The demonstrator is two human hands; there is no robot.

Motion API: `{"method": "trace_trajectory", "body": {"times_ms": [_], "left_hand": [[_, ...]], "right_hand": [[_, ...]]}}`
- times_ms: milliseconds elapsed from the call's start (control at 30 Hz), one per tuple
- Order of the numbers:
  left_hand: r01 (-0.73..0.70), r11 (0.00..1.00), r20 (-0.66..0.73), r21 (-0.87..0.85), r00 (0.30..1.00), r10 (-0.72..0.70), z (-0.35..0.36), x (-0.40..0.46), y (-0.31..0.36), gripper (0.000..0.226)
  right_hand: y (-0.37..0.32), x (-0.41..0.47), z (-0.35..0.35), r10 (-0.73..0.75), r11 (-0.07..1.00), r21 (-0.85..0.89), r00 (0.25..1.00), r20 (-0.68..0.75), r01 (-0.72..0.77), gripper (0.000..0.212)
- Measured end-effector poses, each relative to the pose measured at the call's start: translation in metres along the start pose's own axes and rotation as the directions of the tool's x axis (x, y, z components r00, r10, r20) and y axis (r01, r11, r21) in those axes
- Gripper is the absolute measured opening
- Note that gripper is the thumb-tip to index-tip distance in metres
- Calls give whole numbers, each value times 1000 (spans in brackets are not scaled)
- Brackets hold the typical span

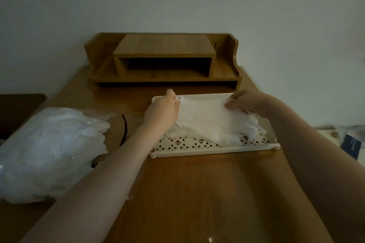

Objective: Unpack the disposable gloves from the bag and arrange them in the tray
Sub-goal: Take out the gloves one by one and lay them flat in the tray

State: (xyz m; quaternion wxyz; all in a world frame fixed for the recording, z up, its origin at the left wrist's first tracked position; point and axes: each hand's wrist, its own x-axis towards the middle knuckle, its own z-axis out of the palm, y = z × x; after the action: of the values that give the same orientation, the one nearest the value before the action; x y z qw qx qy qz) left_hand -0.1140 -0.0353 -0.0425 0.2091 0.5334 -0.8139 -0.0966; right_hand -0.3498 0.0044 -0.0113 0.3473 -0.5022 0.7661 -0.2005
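A cream perforated tray (213,151) lies on the wooden table ahead of me. Several thin white disposable gloves (209,120) lie stacked in it, covering most of its floor. My left hand (161,111) pinches the stack's far left corner over the tray. My right hand (246,100) grips the stack's far right edge, fingers curled over it. A clear plastic bag (47,150) still full of white gloves sits on the table at the left, apart from both hands.
A wooden desk organiser (164,61) stands at the back against the wall, just beyond the tray. A black cord (124,126) lies between bag and tray. Dark clutter (351,142) sits off the table's right edge.
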Motion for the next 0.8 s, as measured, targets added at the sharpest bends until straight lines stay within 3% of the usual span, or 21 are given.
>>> {"method": "trace_trajectory", "body": {"times_ms": [133,333,433,500,567,600,667,733,800], "left_hand": [[1,987,32,160,999,-6,11,7,1,35],[74,967,80,246,992,-96,17,11,1,44],[89,968,108,235,987,-117,14,8,4,56],[22,970,39,242,999,-33,11,5,7,63],[-124,965,-68,232,987,143,7,4,15,58],[-216,951,-79,223,968,238,4,5,22,52],[-377,902,11,212,924,383,6,6,37,48],[-434,882,203,185,895,398,17,5,44,50],[-392,897,399,204,870,289,29,4,36,53]], "right_hand": [[3,14,1,-43,981,-191,999,-22,38,17],[8,29,5,-207,952,-268,958,-200,149,16],[11,30,15,-182,947,-305,954,-236,105,18],[15,28,22,-214,881,-467,941,-263,70,37],[8,18,29,-368,808,-577,868,-334,120,47],[2,12,35,-474,759,-619,822,-317,199,49],[-10,3,52,-620,627,-664,777,-109,407,49],[-11,-1,72,-564,573,-648,815,132,501,56],[-1,-1,79,-418,599,-659,880,227,455,70]]}}
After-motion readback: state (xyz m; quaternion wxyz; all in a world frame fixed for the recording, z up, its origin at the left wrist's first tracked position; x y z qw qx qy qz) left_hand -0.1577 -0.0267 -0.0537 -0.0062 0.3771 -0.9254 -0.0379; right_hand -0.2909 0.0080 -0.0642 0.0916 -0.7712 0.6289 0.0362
